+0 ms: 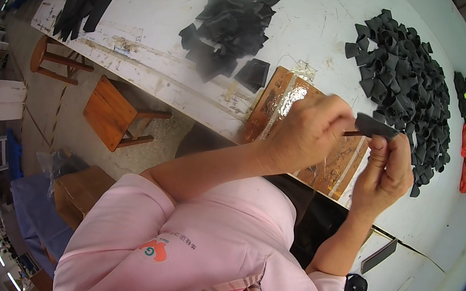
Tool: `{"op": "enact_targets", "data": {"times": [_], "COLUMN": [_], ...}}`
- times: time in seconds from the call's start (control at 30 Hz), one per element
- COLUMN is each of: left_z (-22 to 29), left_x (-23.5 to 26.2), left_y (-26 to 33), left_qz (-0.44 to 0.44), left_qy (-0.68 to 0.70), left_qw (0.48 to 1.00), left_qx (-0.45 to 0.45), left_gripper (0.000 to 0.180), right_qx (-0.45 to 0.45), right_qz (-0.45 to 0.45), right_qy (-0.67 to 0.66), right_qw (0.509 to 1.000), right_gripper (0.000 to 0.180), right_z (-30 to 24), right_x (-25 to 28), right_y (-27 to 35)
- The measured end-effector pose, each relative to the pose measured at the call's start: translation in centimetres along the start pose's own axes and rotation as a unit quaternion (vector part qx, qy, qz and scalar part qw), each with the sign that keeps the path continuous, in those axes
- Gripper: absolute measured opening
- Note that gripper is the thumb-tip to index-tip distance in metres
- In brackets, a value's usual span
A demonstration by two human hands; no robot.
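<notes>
My right hand (pixel 386 166) pinches one black piece (pixel 376 127) above the brown pad (pixel 333 164); my left hand (pixel 306 128), fingers closed on a thin stick (pixel 352 133), works at it. Folded pile (pixel 407 74) large; flat pile (pixel 231 27) remains undone.

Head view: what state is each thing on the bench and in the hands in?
Left hand: closed on a thin stick.
Right hand: holding a black piece.
Folded black pieces: heaped, right.
Flat black pieces: piled loosely, centre.
Black strips: lying flat, left.
Brown board: taped down.
</notes>
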State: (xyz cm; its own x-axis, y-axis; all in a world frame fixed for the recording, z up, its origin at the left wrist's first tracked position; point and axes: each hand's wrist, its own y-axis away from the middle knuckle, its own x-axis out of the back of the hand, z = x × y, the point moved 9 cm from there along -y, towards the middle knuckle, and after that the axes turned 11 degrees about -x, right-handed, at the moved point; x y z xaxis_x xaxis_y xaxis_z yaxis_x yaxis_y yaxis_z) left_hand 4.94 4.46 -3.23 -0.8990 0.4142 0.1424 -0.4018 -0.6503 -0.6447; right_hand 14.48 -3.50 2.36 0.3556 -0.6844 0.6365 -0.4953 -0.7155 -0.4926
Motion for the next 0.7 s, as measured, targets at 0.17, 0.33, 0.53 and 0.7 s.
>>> {"op": "enact_targets", "data": {"times": [0.17,0.33,0.53,0.7], "left_z": [-6.8,-11.5,-10.5,-1.0], "left_x": [5.2,5.7,5.0,2.9], "left_y": [3.6,5.1,5.3,4.1], "left_qz": [-0.002,-0.153,-0.178,-0.212], "left_qy": [-0.238,-0.426,-0.401,-0.169], "left_qw": [0.968,0.888,0.899,0.953], "left_qx": [0.081,0.085,-0.008,-0.138], "left_gripper": [0.011,0.016,0.006,0.011], "right_qx": [-0.194,-0.304,-0.333,-0.437], "right_qz": [-0.031,0.118,-0.157,-0.272], "right_qy": [-0.341,-0.155,-0.273,-0.307], "right_qw": [0.919,0.933,0.889,0.801], "right_gripper": [0.023,0.026,0.022,0.029], "right_z": [6.7,9.6,6.7,6.8], "right_x": [2.4,2.9,-4.0,-8.8], "right_y": [-4.0,-0.1,7.2,9.7]}}
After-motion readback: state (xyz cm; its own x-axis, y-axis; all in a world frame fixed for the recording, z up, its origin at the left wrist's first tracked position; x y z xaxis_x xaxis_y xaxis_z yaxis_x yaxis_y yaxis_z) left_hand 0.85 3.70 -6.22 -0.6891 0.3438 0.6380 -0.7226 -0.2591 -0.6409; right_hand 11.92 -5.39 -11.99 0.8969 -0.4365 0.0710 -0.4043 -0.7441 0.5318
